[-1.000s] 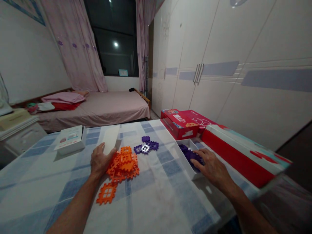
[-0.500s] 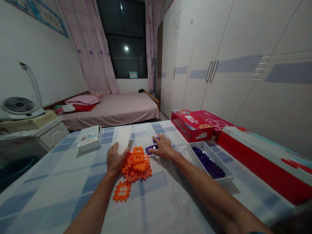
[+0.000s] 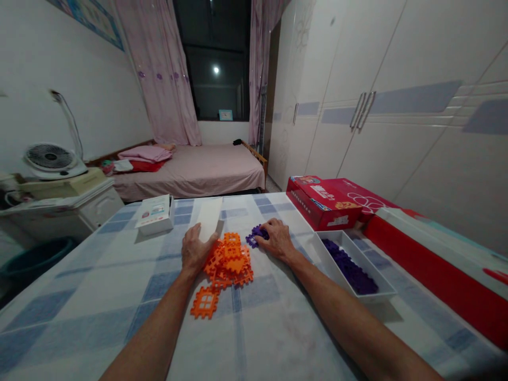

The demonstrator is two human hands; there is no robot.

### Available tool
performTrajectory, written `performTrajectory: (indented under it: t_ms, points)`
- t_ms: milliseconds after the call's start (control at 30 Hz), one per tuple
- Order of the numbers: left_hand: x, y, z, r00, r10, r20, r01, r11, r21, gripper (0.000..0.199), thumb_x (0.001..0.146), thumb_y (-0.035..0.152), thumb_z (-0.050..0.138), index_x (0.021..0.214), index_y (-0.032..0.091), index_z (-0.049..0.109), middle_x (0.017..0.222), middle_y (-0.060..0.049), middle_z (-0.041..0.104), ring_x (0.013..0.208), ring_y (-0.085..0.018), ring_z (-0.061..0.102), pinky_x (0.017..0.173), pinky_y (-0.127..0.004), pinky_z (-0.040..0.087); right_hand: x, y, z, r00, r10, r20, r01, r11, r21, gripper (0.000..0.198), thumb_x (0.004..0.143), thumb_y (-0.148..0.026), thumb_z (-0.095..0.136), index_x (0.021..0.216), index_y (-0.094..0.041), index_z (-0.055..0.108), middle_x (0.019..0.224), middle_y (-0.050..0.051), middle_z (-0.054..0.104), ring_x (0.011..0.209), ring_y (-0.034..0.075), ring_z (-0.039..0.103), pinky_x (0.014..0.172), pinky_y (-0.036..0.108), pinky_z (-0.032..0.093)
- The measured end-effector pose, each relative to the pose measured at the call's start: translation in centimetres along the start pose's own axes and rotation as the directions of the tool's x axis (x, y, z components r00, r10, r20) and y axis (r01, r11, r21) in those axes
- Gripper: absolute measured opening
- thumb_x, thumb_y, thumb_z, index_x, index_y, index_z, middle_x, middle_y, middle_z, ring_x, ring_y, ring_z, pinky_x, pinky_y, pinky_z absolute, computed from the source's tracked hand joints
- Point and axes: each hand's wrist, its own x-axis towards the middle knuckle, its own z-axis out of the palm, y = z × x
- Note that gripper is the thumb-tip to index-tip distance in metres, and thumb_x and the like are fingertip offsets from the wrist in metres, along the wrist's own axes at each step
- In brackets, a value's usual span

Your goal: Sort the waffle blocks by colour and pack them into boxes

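My right hand (image 3: 278,239) is closed around purple interlocking plastic pieces (image 3: 254,236) on the tablecloth; part of them is hidden under my fingers. My left hand (image 3: 195,247) grips the near end of a narrow white box (image 3: 211,212), with the thumb on its right side and the fingers on its left. Between my hands lies a heap of orange interlocking plastic pieces (image 3: 232,262), close to my left thumb. One orange window-shaped piece (image 3: 205,302) lies at the near edge of the heap. More purple pieces (image 3: 349,267) fill a white tray (image 3: 384,292) beside my right forearm.
A red box (image 3: 325,203) stands behind the tray, and a long red and white box (image 3: 432,264) runs along the right side. A small white box (image 3: 155,214) sits at the far left of the table (image 3: 99,286). Beyond are a bed (image 3: 210,166) and a wardrobe (image 3: 397,63).
My right hand has closed its spread fingers on the purple pieces, drawing them together. My left hand stays at the narrow white box. The whole view has shifted slightly.
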Motion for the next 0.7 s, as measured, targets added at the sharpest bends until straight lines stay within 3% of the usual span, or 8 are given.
performTrajectory:
  t_ms: [100,167,300,433,600,700]
  points:
    - [-0.01,0.01,-0.04,1.0,-0.006,0.003,0.006,1.0,0.009,0.076,0.072,0.054,0.05,0.129,0.004,0.051,0.129,-0.021,0.055,0.121,-0.034,0.051,0.104,-0.044,0.039,-0.02,0.35,0.31,0.998,-0.062,0.032,0.062,0.998,-0.001,0.069,0.077,-0.062,0.062,0.133,-0.025,0.051,0.141,0.015,0.041,0.13,0.033,0.033,0.1,0.049,0.028]
    - [0.0,-0.02,-0.04,1.0,-0.009,0.005,0.009,1.0,0.014,0.076,0.072,0.055,0.05,0.13,0.004,0.051,0.129,-0.021,0.055,0.121,-0.034,0.051,0.104,-0.044,0.04,0.03,0.51,0.33,0.988,-0.124,0.094,0.124,0.992,0.007,0.075,0.075,-0.065,0.062,0.136,-0.024,0.048,0.14,0.015,0.043,0.129,0.033,0.035,0.1,0.049,0.028]
    - [0.04,-0.14,0.01,1.0,-0.002,0.005,0.002,1.0,0.008,0.077,0.073,0.055,0.05,0.129,0.004,0.051,0.129,-0.021,0.055,0.12,-0.034,0.051,0.104,-0.045,0.039,0.07,0.59,0.0,0.98,-0.17,0.108,0.168,0.985,0.023,0.058,0.079,-0.056,0.062,0.127,-0.023,0.056,0.118,0.012,0.057,0.111,0.026,0.049,0.093,0.04,0.034]
    - [0.11,-0.31,0.14,1.0,0.003,-0.001,-0.003,1.0,0.002,0.075,0.073,0.055,0.051,0.129,0.005,0.051,0.13,-0.021,0.055,0.121,-0.034,0.051,0.104,-0.045,0.039,-0.17,0.39,-0.19,0.989,-0.14,0.045,0.14,0.99,0.006,0.044,0.081,-0.048,0.063,0.116,-0.022,0.063,0.104,0.009,0.059,0.1,0.023,0.05,0.087,0.034,0.037]
    - [0.25,-0.48,0.32,1.0,0.013,0.002,-0.013,1.0,0.002,0.075,0.072,0.054,0.05,0.128,0.005,0.052,0.129,-0.021,0.055,0.121,-0.034,0.051,0.104,-0.045,0.039,-0.57,-0.02,-0.2,0.996,-0.088,0.016,0.088,0.996,-0.009,0.04,0.079,-0.041,0.064,0.11,-0.015,0.063,0.1,0.01,0.058,0.097,0.023,0.05,0.087,0.033,0.037]
    - [0.25,-0.51,0.35,1.0,0.013,-0.003,-0.013,1.0,0.007,0.076,0.072,0.055,0.049,0.129,0.004,0.051,0.128,-0.021,0.055,0.121,-0.034,0.052,0.104,-0.044,0.039,-0.82,-0.19,-0.32,0.996,-0.092,0.018,0.092,0.996,-0.003,0.048,0.079,-0.044,0.065,0.119,-0.018,0.059,0.112,0.011,0.056,0.102,0.023,0.05,0.088,0.035,0.037]
